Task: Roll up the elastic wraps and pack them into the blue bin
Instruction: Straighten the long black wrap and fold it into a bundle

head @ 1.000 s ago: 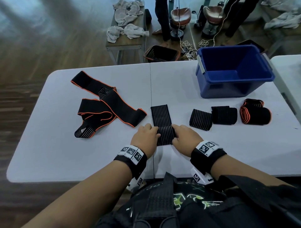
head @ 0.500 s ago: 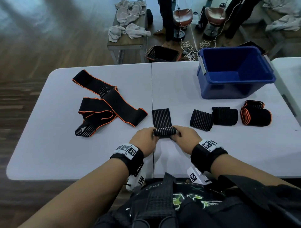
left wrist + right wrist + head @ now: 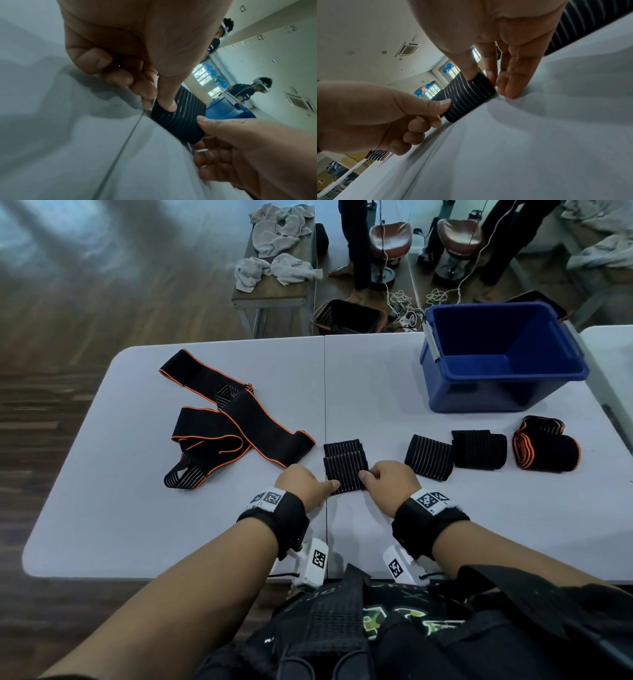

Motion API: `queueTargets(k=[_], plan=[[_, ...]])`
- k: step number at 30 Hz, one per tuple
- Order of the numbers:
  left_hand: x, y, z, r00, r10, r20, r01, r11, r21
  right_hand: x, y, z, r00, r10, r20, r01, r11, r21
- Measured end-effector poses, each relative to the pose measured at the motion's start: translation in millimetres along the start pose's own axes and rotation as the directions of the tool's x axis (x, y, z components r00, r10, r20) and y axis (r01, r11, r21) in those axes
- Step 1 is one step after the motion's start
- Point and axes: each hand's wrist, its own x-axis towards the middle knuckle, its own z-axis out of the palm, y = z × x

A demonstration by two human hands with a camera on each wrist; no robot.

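Observation:
A black wrap with grey stripes (image 3: 345, 469) lies rolled near the table's front edge, with a short tail on its far side. My left hand (image 3: 329, 486) pinches its left end; in the left wrist view the thumb (image 3: 165, 105) lies on the wrap (image 3: 180, 119), the other fingers curled beside it. My right hand (image 3: 367, 476) pinches the right end, thumb (image 3: 471, 73) on top of the wrap (image 3: 469, 97) and fingers against its end. The blue bin (image 3: 445, 392) stands at the back right, with nothing showing inside.
Three rolled wraps sit in a row right of my hands: a striped one (image 3: 428, 457), a black one (image 3: 479, 448) and an orange-edged one (image 3: 544, 448). Unrolled orange-edged wraps (image 3: 233, 426) lie tangled at the left. A second table edge (image 3: 613, 364) is at the right.
The striped wrap has been rolled away from me, taking up most of the flat strip. Both hands have shifted from on top of it to its two ends.

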Motion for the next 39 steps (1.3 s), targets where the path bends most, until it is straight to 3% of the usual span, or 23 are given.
queueTargets(k=[5,10,17,19,21,24,29,34,39], plan=[[-7,-4,1,0.999,0.051,-0.009,-0.048,0.981,0.187,3,-12,-1,0.999,0.029,-0.039,-0.022,0.988,0.153],[-14,-19,8,0.995,0.07,-0.072,-0.065,0.995,0.072,4,-22,-2,0.999,0.026,-0.046,-0.014,0.967,0.255],[-25,-23,7,0.977,0.209,-0.04,-0.205,0.975,0.09,9,-22,18,0.998,0.063,-0.009,-0.05,0.865,0.499],[-25,-23,6,0.975,0.205,-0.086,-0.197,0.976,0.09,10,-23,19,0.997,0.073,-0.032,-0.048,0.871,0.488],[-24,-25,4,0.966,0.156,-0.207,-0.151,0.988,0.04,10,-23,17,0.996,0.08,-0.044,-0.052,0.896,0.442],[-23,-29,1,0.944,0.076,-0.321,-0.139,0.974,-0.179,9,-19,20,0.996,0.088,-0.024,-0.068,0.896,0.438],[-19,-28,-2,0.944,0.143,-0.299,-0.209,0.956,-0.204,5,-12,29,0.998,0.068,0.014,-0.067,0.899,0.433],[-20,-23,2,0.948,0.197,-0.25,-0.256,0.939,-0.23,-3,-13,29,0.994,0.097,-0.04,-0.059,0.832,0.551],[-24,-10,9,0.932,0.308,-0.193,-0.342,0.922,-0.181,-13,4,24,0.98,0.174,-0.095,-0.106,0.863,0.494]])
